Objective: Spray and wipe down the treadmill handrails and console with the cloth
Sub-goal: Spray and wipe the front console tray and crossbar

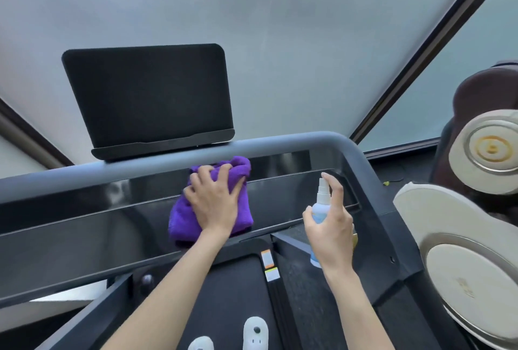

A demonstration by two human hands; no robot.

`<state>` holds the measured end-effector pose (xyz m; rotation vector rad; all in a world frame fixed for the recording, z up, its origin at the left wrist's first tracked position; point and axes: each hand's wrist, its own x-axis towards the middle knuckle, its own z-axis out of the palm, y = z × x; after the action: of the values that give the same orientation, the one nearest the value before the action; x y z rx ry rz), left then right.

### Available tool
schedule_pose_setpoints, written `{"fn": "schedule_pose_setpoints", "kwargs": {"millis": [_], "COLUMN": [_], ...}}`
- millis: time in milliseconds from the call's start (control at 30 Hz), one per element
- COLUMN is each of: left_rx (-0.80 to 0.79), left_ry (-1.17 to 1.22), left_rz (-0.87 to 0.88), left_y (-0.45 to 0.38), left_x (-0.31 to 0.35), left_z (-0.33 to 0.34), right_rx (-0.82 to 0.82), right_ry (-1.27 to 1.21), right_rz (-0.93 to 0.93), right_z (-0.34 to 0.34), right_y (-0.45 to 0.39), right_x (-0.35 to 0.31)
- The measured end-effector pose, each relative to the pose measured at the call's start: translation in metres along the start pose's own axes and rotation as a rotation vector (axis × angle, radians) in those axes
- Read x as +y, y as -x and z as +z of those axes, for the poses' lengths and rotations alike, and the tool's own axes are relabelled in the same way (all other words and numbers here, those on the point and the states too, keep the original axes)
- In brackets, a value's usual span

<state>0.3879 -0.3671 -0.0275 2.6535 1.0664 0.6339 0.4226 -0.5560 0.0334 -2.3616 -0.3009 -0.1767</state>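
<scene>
Nearest, the right hand (329, 233) is gripping the spray bottle (320, 211), forefinger on its nozzle. Left of it, the left hand (214, 201), fingers spread, is pressing the cloth (241, 216) on the console (84, 226). Overspray could streak the glossy console or reach the screen (148, 94) behind.

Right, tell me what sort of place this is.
Probably a home workout corner or small gym room. The person stands on a treadmill: its grey handrail and glossy black console cross the view, with a dark screen mounted above. To the right stands what looks like a massage chair, beside frosted windows.
</scene>
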Motion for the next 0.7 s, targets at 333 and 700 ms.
{"fn": "schedule_pose_setpoints", "kwargs": {"millis": [333,700], "left_rx": [-0.171,0.115], "left_ry": [0.061,-0.021], "left_rz": [0.485,0.021], "left_y": [-0.028,-0.012], "left_x": [0.132,-0.073], "left_z": [0.049,-0.019], "right_rx": [-0.01,-0.172], "right_ry": [-0.027,-0.17], "right_rz": [-0.033,-0.158], "right_z": [-0.017,0.009], "right_y": [-0.017,-0.034], "right_x": [0.015,-0.021]}}
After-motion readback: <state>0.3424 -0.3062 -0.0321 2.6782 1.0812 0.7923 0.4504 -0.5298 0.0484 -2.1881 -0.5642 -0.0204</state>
